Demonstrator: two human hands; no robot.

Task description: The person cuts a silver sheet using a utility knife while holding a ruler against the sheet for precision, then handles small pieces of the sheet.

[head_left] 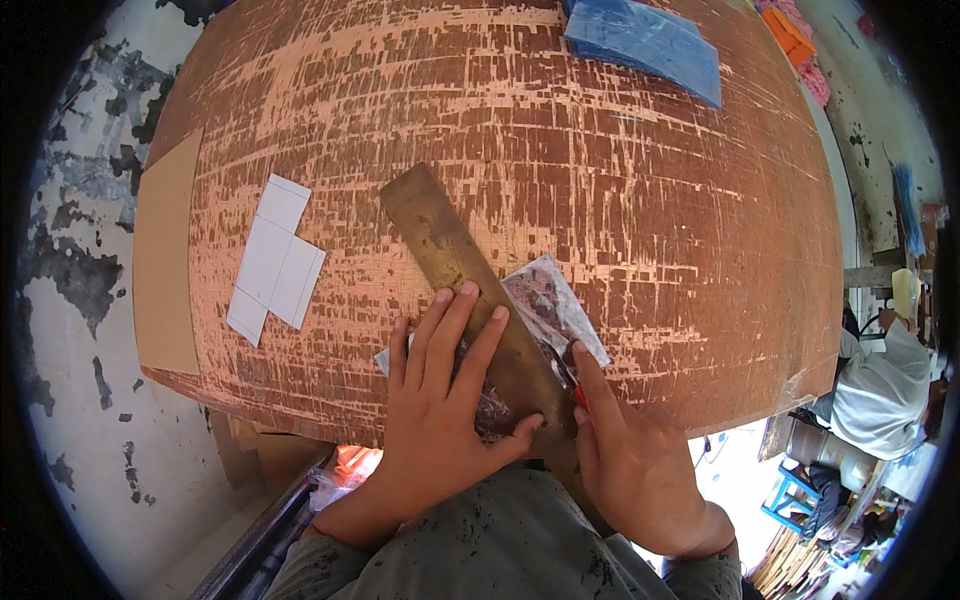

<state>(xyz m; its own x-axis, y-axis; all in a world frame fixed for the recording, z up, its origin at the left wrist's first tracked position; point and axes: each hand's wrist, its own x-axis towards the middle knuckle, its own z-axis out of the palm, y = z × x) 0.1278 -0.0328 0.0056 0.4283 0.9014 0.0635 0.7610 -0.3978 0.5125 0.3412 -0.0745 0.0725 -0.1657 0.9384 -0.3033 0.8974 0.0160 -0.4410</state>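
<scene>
- Six o'clock: left hand (435, 425) spread open on the metal bar (430, 225).
- Five o'clock: right hand (645, 460) grips a red tool (579, 395), apparently a cutter.
- Near centre, clear plastic (565, 310) under the bar: looks like trimming; next stroke calls for steady pressure.
- One o'clock: blue sheets (645, 45).

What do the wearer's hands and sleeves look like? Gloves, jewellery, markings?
Both the left hand and right hand are bare: no gloves, rings or watch visible. The sleeves are dull grey-green, ending short of the wrists; the matching top has dark specks.
</scene>
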